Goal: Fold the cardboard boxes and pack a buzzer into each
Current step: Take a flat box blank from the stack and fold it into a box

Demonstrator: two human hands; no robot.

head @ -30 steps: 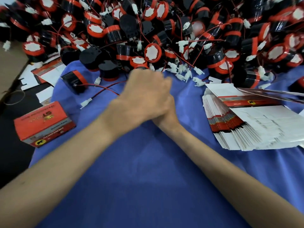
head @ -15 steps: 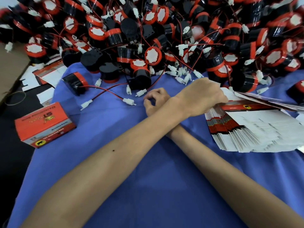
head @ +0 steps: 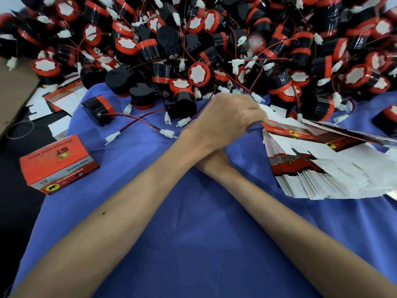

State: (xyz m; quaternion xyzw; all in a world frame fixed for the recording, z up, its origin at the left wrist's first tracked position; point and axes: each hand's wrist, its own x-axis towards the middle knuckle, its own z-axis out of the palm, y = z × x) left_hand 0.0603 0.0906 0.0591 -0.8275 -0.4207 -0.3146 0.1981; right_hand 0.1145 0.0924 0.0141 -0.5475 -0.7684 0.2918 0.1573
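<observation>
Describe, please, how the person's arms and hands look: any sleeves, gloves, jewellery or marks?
Both arms are bare to the frame's edge: no sleeves, gloves or watch. The left hand shows no rings; its forearm bears one dark mole. The right hand is mostly hidden.

Your surface is covered by a blue cloth [head: 193, 233], matt and smooth apart from soft creases. The buzzers [head: 198, 74] have glossy black plastic bodies, red plastic rings and matt white faces, and their leads end in white plastic connectors [head: 166, 132]. Your flat cartons [head: 318, 173] are thin card, red print with a slight sheen outside, plain matt white inside. The folded box [head: 58, 162] is the same printed card. At your left lies a dull brown cardboard sheet [head: 15, 87].
</observation>
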